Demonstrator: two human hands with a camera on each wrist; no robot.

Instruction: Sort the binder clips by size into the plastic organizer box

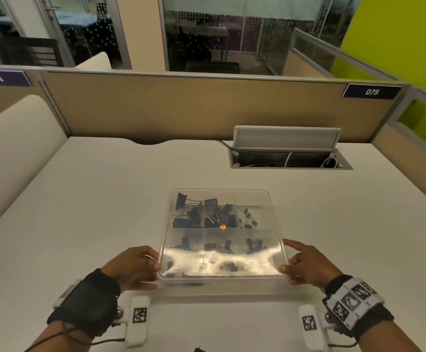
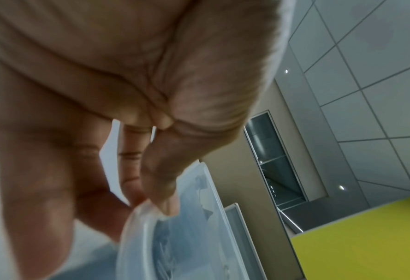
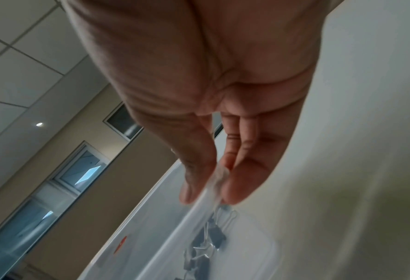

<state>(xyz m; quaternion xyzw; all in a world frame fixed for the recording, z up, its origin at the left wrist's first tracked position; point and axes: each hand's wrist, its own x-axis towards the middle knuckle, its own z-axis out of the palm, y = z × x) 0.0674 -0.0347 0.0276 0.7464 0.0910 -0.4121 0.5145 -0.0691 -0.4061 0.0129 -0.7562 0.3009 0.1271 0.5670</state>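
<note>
A clear plastic organizer box stands mid-desk with its transparent lid over it. Through the lid I see black binder clips: large ones back left, medium ones back middle, small ones back right, and more in the nearer compartments. My left hand pinches the lid's near left corner, thumb on top. My right hand pinches the near right corner, index finger pointing out. The left wrist view shows thumb and fingers closed on the lid. In the right wrist view the lid's edge lies between thumb and fingers, clips below.
An open cable hatch is sunk into the white desk at the back right. A tan partition closes the desk's far side. A small dark object lies at the near edge of the head view.
</note>
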